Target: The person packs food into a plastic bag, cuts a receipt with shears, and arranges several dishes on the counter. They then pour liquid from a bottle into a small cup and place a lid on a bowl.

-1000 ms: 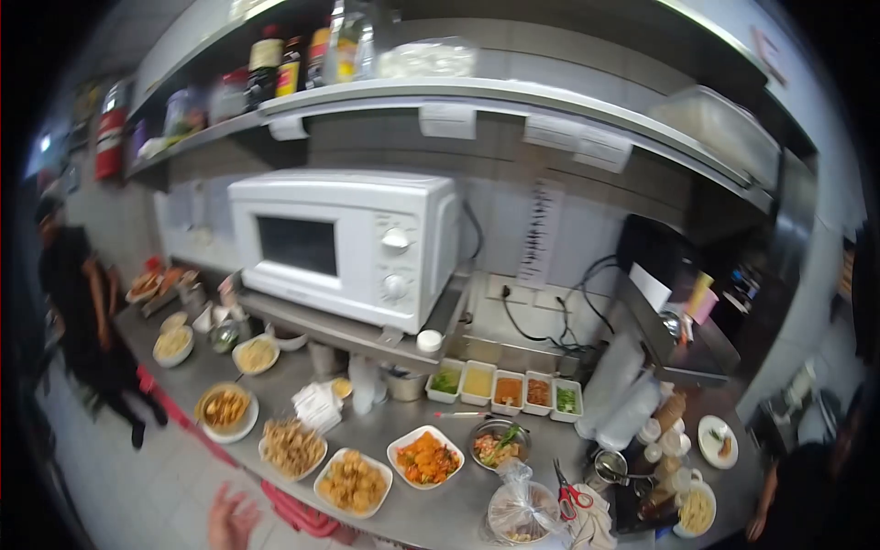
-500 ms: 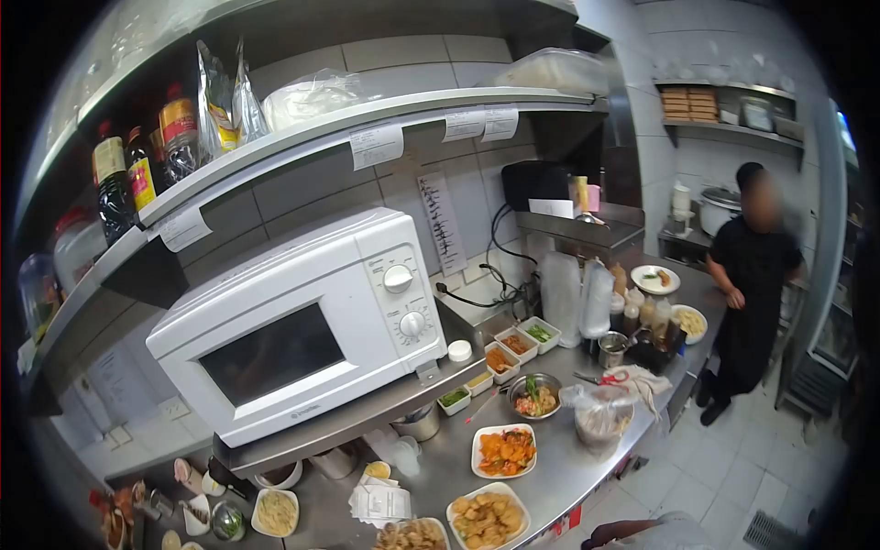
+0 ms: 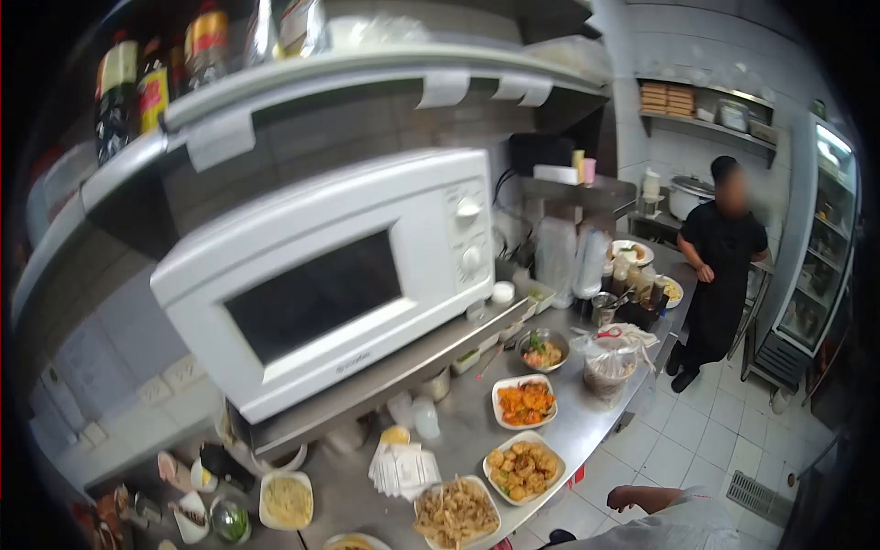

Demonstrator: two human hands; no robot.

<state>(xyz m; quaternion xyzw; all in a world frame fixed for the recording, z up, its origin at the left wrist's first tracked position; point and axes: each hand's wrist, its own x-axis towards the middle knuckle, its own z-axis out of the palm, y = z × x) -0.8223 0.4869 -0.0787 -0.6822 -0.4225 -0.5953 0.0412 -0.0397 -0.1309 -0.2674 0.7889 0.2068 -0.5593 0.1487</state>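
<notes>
At the lower right, my right hand sticks out from a pale grey sleeve, over the tiled floor beside the counter. Its fingers look loosely curled in, and I see nothing in them. My left hand is out of the frame. Nearest along the counter edge are a square dish of golden fried chunks and a larger dish of pale brown fried pieces. Behind them stands a dish of orange-red glazed food. A tied plastic bag holds something brownish by the edge.
A white microwave sits on a raised steel shelf. Paper slips lie below it. Sauce bottles crowd the far counter end. A co-worker in black stands beyond it, near a glass-door fridge. A drain grate is in the floor.
The view has shifted, so the microwave looms larger and the shelves sit higher. My right hand and sleeve show more, higher in the frame. More of the fridge and front dishes is visible.
</notes>
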